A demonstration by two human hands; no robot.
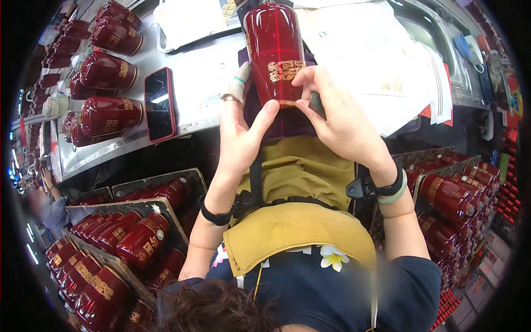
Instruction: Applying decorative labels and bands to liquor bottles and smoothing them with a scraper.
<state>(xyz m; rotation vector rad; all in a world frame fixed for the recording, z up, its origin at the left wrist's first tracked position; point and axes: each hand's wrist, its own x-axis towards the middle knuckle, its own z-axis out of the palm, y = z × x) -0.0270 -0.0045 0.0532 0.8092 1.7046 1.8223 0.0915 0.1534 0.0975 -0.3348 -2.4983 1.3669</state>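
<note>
A glossy deep-red bottle (274, 41) lies in front of me on a dark cloth (285, 126), its near end toward me. A gold ornamental decal (283, 71) sits on its upper side, and a thin red light line runs along it. My left hand (239, 124) holds the bottle's left side, thumb against its near end; the finger wears a whitish cover with a green band. My right hand (343, 119) is closed round a small dark tool (317, 105), exact kind unclear. Its thumb and index finger are beside the decal's right edge.
A phone (160, 104) in a red case lies on the metal table (193, 110), next to several red bottles (110, 116). White sheets (365, 61) cover the right side. Crates of red bottles (141, 243) flank me on both sides. Another person (50, 210) is at far left.
</note>
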